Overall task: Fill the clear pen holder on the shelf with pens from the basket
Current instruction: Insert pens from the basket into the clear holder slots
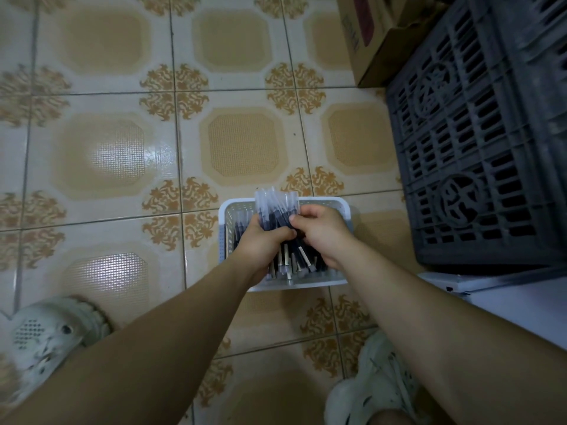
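**A:** In the head view, where is the white perforated plastic basket point(345, 210)?

**B:** It sits on the beige patterned tile floor point(122, 154), a little below the middle of the view, toward 6 o'clock. Inside lie loose pens point(296, 262), dark-bodied with pale ends, heaped along its length.

**A:** And the person's hands?

**B:** Both are over the basket. The left hand point(260, 240) has its fingers curled round a bundle of dark pens with clear caps point(273, 207). The caps stick out toward 12 o'clock, past the basket's far rim. The right hand point(319, 234) comes in from 3 o'clock, with its thumb and bent fingers closed on the same bundle. The two hands touch at the fingertips.

**A:** What lies around them?

**B:** A dark grey slatted plastic crate point(478, 148) fills the area from 2 to 3 o'clock, near the basket but apart from it. A brown cardboard box point(377, 47) stands at 1 o'clock, just beside the crate's far corner. A flat white surface point(506, 302) shows at 4 o'clock, below the crate. One white perforated clog point(49, 332) is at 8 o'clock. A second white clog point(374, 384) is at 5 o'clock, partly hidden by the right forearm.
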A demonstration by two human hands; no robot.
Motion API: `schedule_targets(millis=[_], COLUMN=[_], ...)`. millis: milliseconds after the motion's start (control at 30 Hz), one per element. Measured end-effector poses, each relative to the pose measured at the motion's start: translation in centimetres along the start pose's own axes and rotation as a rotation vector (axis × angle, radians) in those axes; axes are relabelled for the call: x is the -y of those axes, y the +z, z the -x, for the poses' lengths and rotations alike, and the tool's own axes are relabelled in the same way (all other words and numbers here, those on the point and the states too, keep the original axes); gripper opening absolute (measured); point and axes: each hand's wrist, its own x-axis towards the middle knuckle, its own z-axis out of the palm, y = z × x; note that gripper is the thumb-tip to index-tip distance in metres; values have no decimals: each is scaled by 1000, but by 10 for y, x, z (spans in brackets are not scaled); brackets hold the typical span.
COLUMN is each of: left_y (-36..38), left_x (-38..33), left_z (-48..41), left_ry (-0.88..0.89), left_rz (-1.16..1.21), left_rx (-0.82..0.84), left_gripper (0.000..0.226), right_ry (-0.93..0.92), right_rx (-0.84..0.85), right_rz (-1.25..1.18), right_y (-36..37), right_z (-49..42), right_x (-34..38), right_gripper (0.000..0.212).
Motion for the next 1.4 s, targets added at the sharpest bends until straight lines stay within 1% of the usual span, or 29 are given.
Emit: schedule_targets(millis=[167,333,400,467,567,633,733,800,867,933,1000,1067,1133,1200,1267,1333,1400], left_y=[3,14,22,32,50,62,81,96,111,126,141,158,175,193,212,231,250], left_x=[-14,-48,-68,-92,-130,-152,-180,-197,-210,-221,-230,-237,-240,-242,-240,-236,-231], left_z=[12,42,63,89,137,171,224,259,293,328,363,397,427,452,473,489,504], left_ry=[47,145,206,250,258,264,354,433,511,566,628,710,791,838,877,912,930], left_rz=[-41,-74,-115,-165,-222,-225,-259,-282,-292,-304,-332,-370,-394,-398,-415,-432,-446], left_rx=[-31,0,24,71,115,153,156,198,230,237,264,284,303,335,383,436,479], left_gripper=[53,56,56,47,22,15,20,27,34,32,31,35,38,38,38,36,34], right_ry=[-42,-120,-165,-212,-288,-345,-442,-509,-576,-623,-681,-755,-810,-852,-890,-887,-871], right_rx=[-16,-74,-115,-162,-210,-241,-297,-328,-372,-428,-499,-560,-608,-643,-694,-748,-796], right_rz=[13,65,101,117,105,100,95,87,85,97,107,102,103,107,133,139,119], right_y=[-1,-8,-12,-20,-35,-44,-57,-67,-77,-89,-103,-119,-133,-146,-158,-170,-182], right_z=[13,46,67,92,137,171,227,267,307,344,382,421,459,493,520,542,562], right_x=[13,44,61,82,115,136,164,181,196,207,216,222,224,224,221,216,208], right_gripper=[13,28,30,24,21,18,14,11,14,21,22,21,26,24,14,7,11])
